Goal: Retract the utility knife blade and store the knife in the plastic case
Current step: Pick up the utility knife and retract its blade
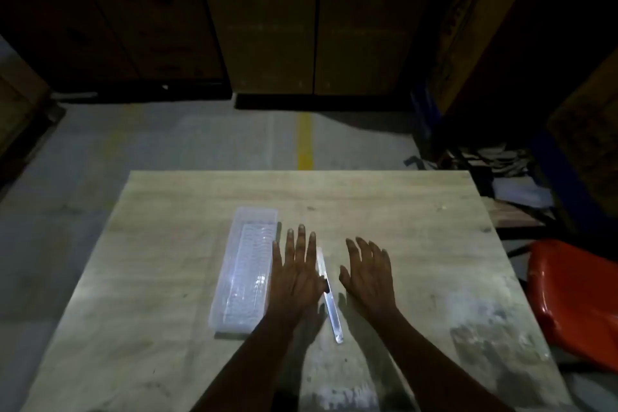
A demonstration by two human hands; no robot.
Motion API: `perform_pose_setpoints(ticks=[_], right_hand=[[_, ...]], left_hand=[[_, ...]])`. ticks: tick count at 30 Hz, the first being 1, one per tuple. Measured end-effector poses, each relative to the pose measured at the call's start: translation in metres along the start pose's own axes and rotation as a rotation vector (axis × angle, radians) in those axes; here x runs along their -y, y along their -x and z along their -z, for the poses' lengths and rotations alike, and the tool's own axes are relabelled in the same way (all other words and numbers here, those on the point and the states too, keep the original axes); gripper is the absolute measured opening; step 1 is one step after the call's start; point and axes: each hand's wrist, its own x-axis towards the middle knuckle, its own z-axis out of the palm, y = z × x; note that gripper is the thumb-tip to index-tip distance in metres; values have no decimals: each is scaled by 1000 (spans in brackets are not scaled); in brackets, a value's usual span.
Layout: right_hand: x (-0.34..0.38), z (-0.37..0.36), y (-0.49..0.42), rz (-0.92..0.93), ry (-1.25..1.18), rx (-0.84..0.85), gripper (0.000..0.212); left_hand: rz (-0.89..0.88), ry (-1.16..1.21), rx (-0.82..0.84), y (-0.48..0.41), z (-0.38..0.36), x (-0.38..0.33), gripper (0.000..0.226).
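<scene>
While both hands' fingers [302, 244] spread empty, the utility knife [329, 294] lies between them on the table [418, 211].

A wooden table [401, 211] is standing in a dim room, and two bare hands are stretching over it, palms down, fingers spread. The left hand [296, 273] is lying between the clear plastic case [245, 269] and the utility knife [329, 298], its thumb side touching or covering the knife's middle. The right hand [368, 273] is hovering just beside the knife, holding nothing. The case is lying lengthwise, left of the hands. An orange chair [575, 304] is showing at the right edge.
</scene>
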Motion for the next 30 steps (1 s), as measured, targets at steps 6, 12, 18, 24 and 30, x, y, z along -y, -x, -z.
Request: perform_pose_setpoints(ticks=[6, 12, 18, 24, 30], right_hand=[[15, -37, 20, -151, -66, 205, 31], [33, -57, 4, -320, -185, 333, 32], [44, -76, -7, -372, -153, 389, 44], [56, -83, -17, -497, -200, 429, 35], [60, -86, -15, -450, -84, 427, 43]], left_hand=[[-4, 52, 212, 27, -47, -10, 62], [135, 144, 310, 20, -68, -9, 68], [325, 352, 249, -2, -58, 1, 31], [625, 786, 320, -16, -78, 5, 28], [735, 1018, 386, -19, -81, 10, 33]])
